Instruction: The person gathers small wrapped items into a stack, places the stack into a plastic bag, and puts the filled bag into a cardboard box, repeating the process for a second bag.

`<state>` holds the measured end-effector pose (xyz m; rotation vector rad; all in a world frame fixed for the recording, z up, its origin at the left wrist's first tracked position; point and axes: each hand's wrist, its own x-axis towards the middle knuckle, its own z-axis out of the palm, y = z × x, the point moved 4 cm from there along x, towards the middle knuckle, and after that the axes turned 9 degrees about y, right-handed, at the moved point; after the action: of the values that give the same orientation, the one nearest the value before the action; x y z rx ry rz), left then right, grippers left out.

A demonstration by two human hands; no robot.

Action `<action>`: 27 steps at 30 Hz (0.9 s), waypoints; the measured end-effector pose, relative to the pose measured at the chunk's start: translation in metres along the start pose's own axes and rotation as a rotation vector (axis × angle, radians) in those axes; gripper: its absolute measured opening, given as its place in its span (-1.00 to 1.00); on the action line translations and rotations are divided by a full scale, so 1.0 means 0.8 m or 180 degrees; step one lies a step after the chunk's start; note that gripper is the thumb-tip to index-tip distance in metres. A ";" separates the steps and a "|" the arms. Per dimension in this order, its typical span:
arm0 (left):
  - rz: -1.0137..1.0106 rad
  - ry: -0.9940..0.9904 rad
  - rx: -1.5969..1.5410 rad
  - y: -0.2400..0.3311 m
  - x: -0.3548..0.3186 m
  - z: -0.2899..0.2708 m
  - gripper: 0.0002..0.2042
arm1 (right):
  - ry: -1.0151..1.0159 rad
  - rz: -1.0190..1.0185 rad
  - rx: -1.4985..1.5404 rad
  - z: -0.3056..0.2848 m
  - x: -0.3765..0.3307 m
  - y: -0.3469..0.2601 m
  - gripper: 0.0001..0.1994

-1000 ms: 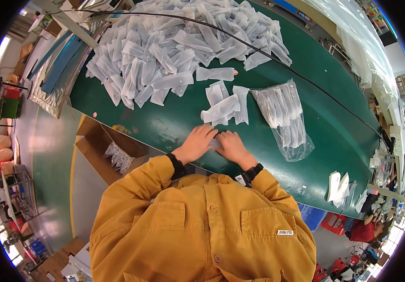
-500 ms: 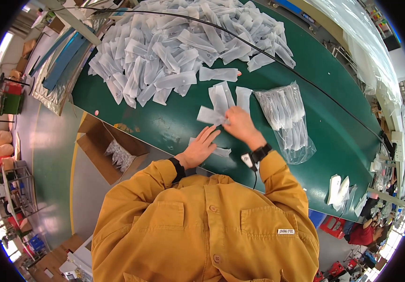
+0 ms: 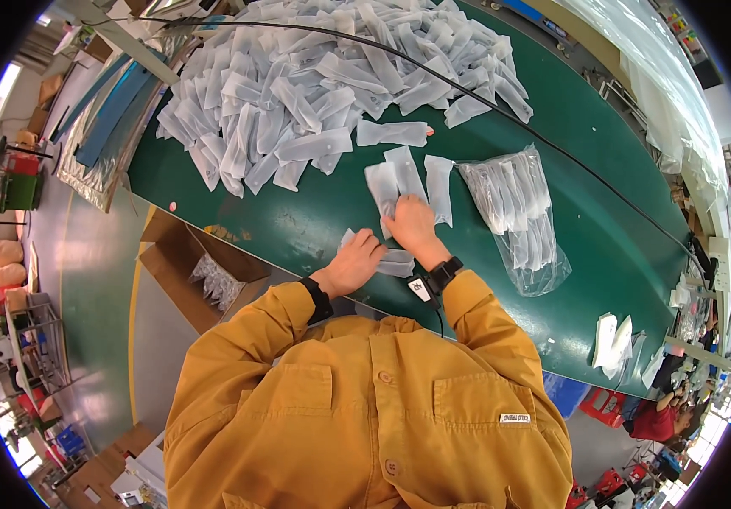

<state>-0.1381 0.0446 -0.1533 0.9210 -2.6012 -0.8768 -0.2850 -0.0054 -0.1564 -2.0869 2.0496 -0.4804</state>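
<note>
My left hand (image 3: 352, 263) is low over the near edge of the green table, its fingers bent over a frosted white plastic pouch (image 3: 397, 264) that shows on both sides of it. Just beyond, my right hand (image 3: 414, 227) has its fingers closed on the lower end of another frosted pouch (image 3: 380, 182), which points away from me. Alongside that one lie a second pouch (image 3: 405, 170) and, farther right, a third pouch (image 3: 438, 182). My fingertips are partly hidden, and what the pouches contain cannot be made out.
A large heap of frosted pouches (image 3: 297, 93) covers the table's far side. To the right lies a clear bag (image 3: 514, 212) of stacked pouches. A black cable (image 3: 501, 109) crosses above the table. An open cardboard box (image 3: 170, 270) stands at the left edge; white packets (image 3: 611, 343) lie far right.
My right hand has moved slightly left and nearer, and its pouch has swung from lying sideways to pointing away. The left hand has shifted nearer and its fingers have bent over the near pouch.
</note>
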 end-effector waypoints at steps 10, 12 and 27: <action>0.0393 0.0249 0.0769 -0.002 0.004 -0.012 -0.47 | 0.0079 -0.0214 0.0513 -0.022 0.010 0.020 -0.76; 0.0497 0.0207 0.0764 -0.001 0.007 -0.011 -0.45 | 0.0851 -0.0067 -0.0213 -0.014 0.026 0.030 -0.76; 0.0609 0.0567 0.1075 0.016 0.012 -0.043 -0.32 | 0.0218 -0.0726 0.1130 -0.015 -0.010 0.014 -0.79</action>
<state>-0.1377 0.0310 -0.1183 0.7681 -2.6668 -0.2967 -0.2997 0.0031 -0.1496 -2.1105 1.6159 -0.8898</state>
